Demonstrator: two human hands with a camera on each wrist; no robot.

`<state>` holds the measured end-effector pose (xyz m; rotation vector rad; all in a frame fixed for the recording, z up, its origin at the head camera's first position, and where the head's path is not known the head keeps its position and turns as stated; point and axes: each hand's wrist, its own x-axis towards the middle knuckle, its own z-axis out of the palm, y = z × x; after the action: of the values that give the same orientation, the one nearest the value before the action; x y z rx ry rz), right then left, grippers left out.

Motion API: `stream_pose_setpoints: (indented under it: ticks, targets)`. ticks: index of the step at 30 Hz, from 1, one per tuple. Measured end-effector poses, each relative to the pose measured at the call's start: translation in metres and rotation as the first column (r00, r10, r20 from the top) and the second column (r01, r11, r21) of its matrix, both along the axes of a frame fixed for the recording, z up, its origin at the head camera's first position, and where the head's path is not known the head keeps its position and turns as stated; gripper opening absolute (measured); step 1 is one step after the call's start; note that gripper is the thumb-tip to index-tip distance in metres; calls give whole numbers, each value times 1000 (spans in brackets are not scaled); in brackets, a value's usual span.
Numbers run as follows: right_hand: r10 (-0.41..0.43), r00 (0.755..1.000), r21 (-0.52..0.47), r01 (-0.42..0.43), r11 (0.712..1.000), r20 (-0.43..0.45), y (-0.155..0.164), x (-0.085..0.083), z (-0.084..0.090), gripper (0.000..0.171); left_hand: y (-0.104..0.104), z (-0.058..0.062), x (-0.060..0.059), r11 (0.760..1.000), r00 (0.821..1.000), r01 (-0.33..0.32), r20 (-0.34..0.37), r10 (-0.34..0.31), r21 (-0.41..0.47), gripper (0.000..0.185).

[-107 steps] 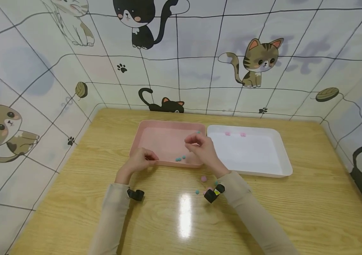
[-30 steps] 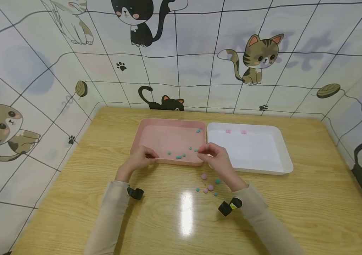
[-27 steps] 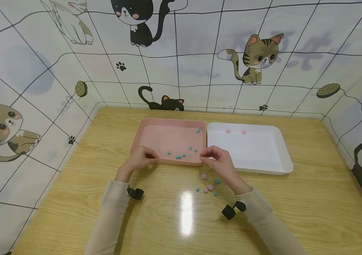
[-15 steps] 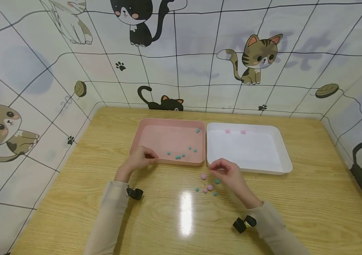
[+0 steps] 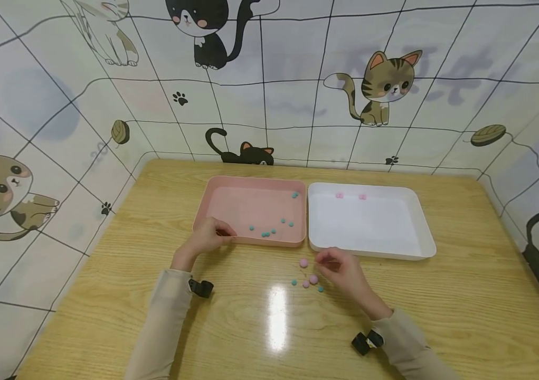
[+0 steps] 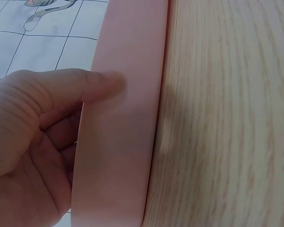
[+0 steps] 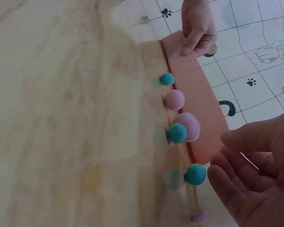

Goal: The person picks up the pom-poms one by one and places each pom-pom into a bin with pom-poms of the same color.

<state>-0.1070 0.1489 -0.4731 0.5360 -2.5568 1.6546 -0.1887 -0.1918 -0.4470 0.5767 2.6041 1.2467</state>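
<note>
My left hand (image 5: 217,233) (image 6: 80,94) grips the near left rim of the pink tray (image 5: 250,182) (image 6: 128,142), thumb on top of the rim. Several small teal pompoms (image 5: 265,233) lie inside that tray. My right hand (image 5: 323,260) (image 7: 221,154) hovers low over a loose cluster of pompoms on the table, fingers loosely curled and holding nothing. A teal pompom (image 7: 195,174) sits just off its fingertips. Pink pompoms (image 5: 303,262) (image 7: 173,100) and other teal pompoms (image 5: 293,282) (image 7: 167,79) lie to its left.
A white tray (image 5: 422,224) stands right of the pink one, touching it, with two pink pompoms (image 5: 339,195) at its far edge. Cat-print panels wall the wooden table (image 5: 464,295) on three sides. My left hand (image 7: 196,28) also shows in the right wrist view.
My right hand has drawn back from over the pink tray to the loose pompoms on the table. More teal pompoms lie in the pink tray. My left hand has not moved.
</note>
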Motion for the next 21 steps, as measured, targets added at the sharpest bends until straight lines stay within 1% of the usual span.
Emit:
stream_pose_setpoints:
  ticks: [5, 8, 12, 13, 16, 19, 21]
  targets:
    - [2, 1000, 50, 0, 999, -24, 2, 1, -4, 21, 0, 0, -1, 1000, 1000, -11, 13, 11, -5, 4]
    - [7, 1000, 71, -6, 997, -23, 2, 1, -6, 22, -1, -1, -1, 1000, 1000, -2, 6, 2, 8, 4]
    - [12, 1000, 105, -11, 994, -10, 3, 2, -6, 24, -3, -3, -2, 998, 999, 27, -23, -25, 56, 4]
    - [17, 1000, 114, -15, 993, -11, 3, 2, -6, 25, -4, -5, -2, 996, 998, 47, -45, -43, 79, 5]
    - [38, 999, 136, -35, 990, -19, 3, 2, -6, 25, -5, -6, -3, 993, 997, 58, -56, -53, 103, 7]
    - [65, 998, 141, -62, 988, -22, 3, 2, -6, 25, -4, -6, -2, 994, 998, 44, -40, -40, 96, 6]
    - [78, 997, 140, -76, 987, -14, 4, 2, -6, 25, -2, -3, -2, 998, 1000, 19, -16, -18, 64, 5]
